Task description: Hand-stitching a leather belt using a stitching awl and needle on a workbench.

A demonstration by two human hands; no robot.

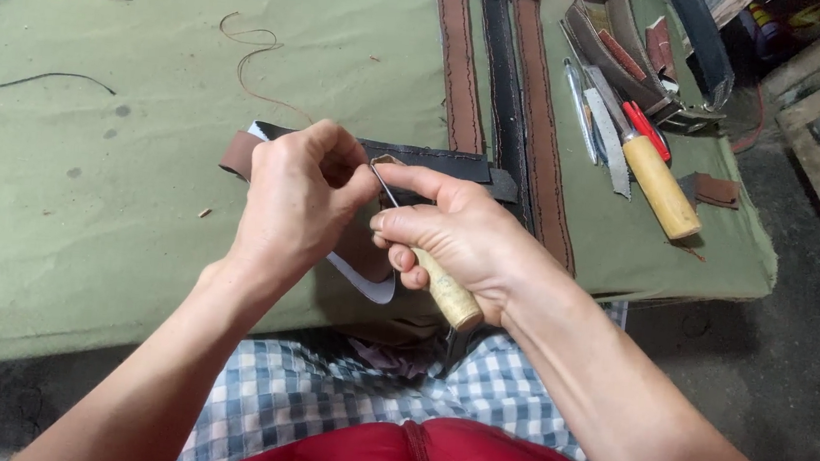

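Observation:
My left hand (300, 198) pinches the end of a dark leather strap (435, 161) that lies across the green table cover (92, 186). A brown tab (238, 154) of the strap sticks out to the left of my fingers. My right hand (458, 239) grips a stitching awl by its pale wooden handle (449, 294). The awl's thin metal blade (384, 188) points up to the strap end, right next to my left thumb. A white strip (367, 281) curls down below my hands.
Three long stitched leather straps (508, 102) run away from me on the right. Beside them lie a wooden-handled knife (662, 187), a red-handled tool (644, 125) and metal blades. A loose thread (248, 52) lies beyond my hands. The table's edge (698, 283) drops off at right.

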